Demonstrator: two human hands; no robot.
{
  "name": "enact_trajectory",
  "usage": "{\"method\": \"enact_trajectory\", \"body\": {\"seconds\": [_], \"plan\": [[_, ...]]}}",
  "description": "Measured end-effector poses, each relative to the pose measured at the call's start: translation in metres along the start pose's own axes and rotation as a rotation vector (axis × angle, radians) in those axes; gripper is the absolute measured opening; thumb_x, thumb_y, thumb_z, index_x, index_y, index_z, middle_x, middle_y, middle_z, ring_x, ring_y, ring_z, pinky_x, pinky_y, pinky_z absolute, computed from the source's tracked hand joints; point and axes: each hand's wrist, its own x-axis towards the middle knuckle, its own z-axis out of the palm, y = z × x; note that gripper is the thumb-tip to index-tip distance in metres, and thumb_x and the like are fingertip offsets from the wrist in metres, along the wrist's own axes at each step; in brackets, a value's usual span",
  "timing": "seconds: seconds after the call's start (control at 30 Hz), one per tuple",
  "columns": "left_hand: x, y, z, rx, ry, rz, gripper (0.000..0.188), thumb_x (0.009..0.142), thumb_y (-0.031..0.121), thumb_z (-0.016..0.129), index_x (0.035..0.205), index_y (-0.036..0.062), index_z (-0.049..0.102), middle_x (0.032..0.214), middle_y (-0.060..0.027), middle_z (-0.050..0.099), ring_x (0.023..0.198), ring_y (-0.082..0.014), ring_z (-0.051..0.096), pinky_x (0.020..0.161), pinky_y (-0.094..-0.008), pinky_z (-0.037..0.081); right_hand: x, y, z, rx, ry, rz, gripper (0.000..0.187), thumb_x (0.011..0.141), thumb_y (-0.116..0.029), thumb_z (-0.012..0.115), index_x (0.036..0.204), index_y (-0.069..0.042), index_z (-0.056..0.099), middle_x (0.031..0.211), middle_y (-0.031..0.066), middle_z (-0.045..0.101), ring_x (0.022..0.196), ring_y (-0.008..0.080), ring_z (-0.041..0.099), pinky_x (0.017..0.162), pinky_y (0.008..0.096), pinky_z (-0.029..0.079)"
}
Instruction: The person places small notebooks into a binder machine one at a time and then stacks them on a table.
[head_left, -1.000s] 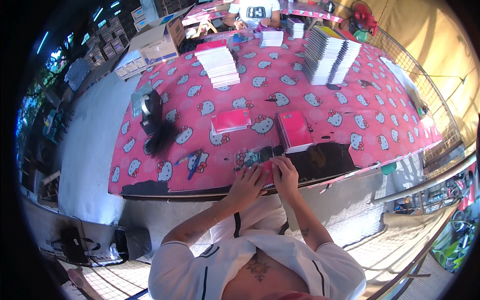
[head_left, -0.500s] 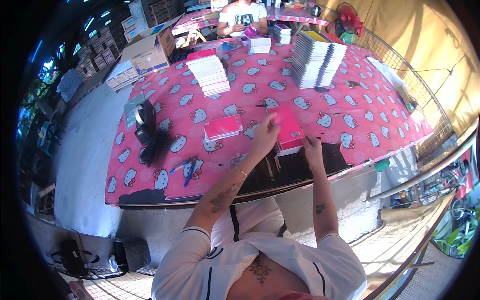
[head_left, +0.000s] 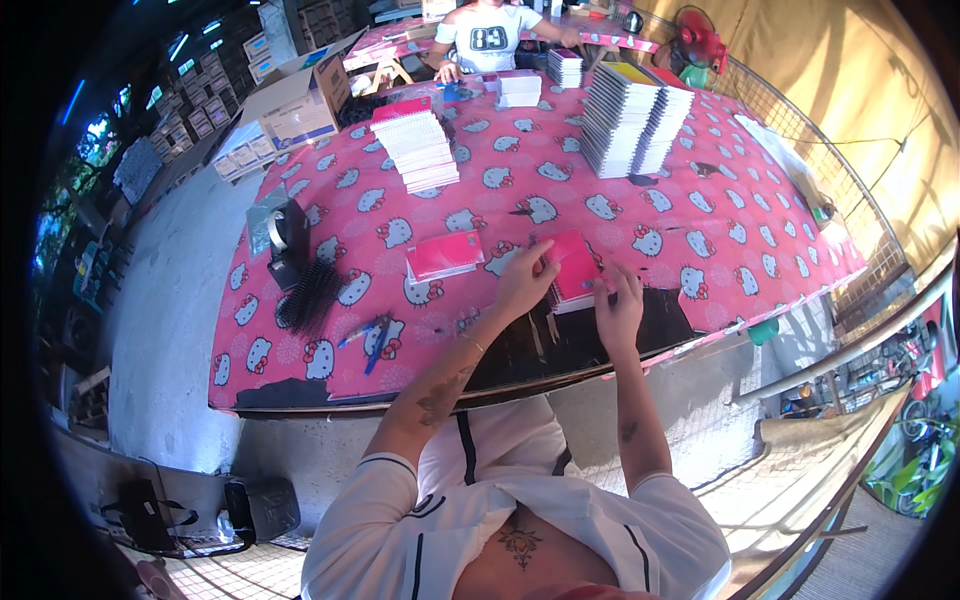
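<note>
A small stack of pink-covered notebooks [head_left: 572, 268] lies in front of me near the table's front edge. My left hand [head_left: 524, 280] is closed at its left edge, with thumb and fingertips on the top notebook. My right hand [head_left: 620, 302] has bent fingers against the right edge, so the stack sits between both hands. Just left of it, a shorter pile of pink notebooks [head_left: 444, 256] lies flat. A tall, uneven stack of white-paged notebooks [head_left: 416, 148] stands farther back on the left.
High notebook stacks [head_left: 622, 120] stand back right. On the left are a black tape dispenser [head_left: 288, 248], a black bristly bundle [head_left: 308, 296] and pens [head_left: 374, 344]. A cardboard box [head_left: 300, 105] stands beyond. A person [head_left: 488, 40] is across the table [head_left: 720, 290].
The top pink notebook has come down toward me onto the stack, and both hands have closed in on its sides. The person opposite has let go of a purple notebook and spread their arms.
</note>
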Motion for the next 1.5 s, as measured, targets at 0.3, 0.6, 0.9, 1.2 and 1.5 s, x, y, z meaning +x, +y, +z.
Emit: {"method": "enact_trajectory", "body": {"seconds": [0.3,0.6,0.9,1.2,1.5], "plan": [[0.015,-0.06,-0.087,0.45,0.05,0.086,0.023,0.085,0.015,0.065,0.106,0.0047,0.069,0.104,-0.0162,0.066,0.097,-0.0333,0.066,0.085,-0.0443,0.054,-0.013,-0.028,-0.005,-0.256,-0.456,-0.258,0.012,0.081,-0.018,0.066,0.077,-0.007,0.067,0.078,0.0069,0.066,0.079,0.0274,0.066,0.071,0.0424,0.049],[-0.046,-0.088,-0.128,0.938,-0.106,0.445,0.034,0.084,0.012,0.062,0.116,0.0038,0.06,0.108,-0.0123,0.063,0.1,-0.0301,0.065,0.083,-0.0393,0.055,-0.019,-0.07,0.001,-0.002,-0.669,-0.074,0.02,0.083,-0.013,0.069,0.102,-0.005,0.07,0.093,0.0101,0.068,0.09,0.0299,0.067,0.085,0.0424,0.05],[-0.117,0.024,-0.132,0.588,0.028,0.411,0.043,0.092,0.019,0.062,0.13,0.0009,0.055,0.137,-0.0174,0.049,0.129,-0.0366,0.047,0.109,-0.0475,0.035,-0.058,-0.062,0.06,0.55,-0.708,0.252,0.05,0.084,-0.004,0.075,0.128,-0.002,0.053,0.115,0.0107,0.062,0.1,0.0147,0.059,0.088,0.0276,0.048],[-0.114,-0.063,-0.211,1.187,0.117,-0.06,0.032,0.089,0.013,0.061,0.118,0.0002,0.062,0.119,-0.0211,0.059,0.111,-0.0382,0.056,0.098,-0.05,0.044,-0.072,-0.045,0.077,0.811,-0.643,0.304,0.023,0.086,-0.005,0.074,0.103,0.001,0.061,0.101,0.0069,0.066,0.096,0.0142,0.061,0.088,0.0276,0.048],[-0.12,-0.111,-0.26,0.972,0.443,-0.052,0.014,0.088,0.007,0.059,0.101,0.0035,0.06,0.093,-0.0145,0.06,0.082,-0.0343,0.064,0.07,-0.0417,0.055,-0.065,-0.055,0.087,0.728,-0.76,0.337,0.026,0.087,0.002,0.067,0.113,0.001,0.067,0.105,0.0065,0.068,0.098,0.0111,0.06,0.089,0.0255,0.048]]}}
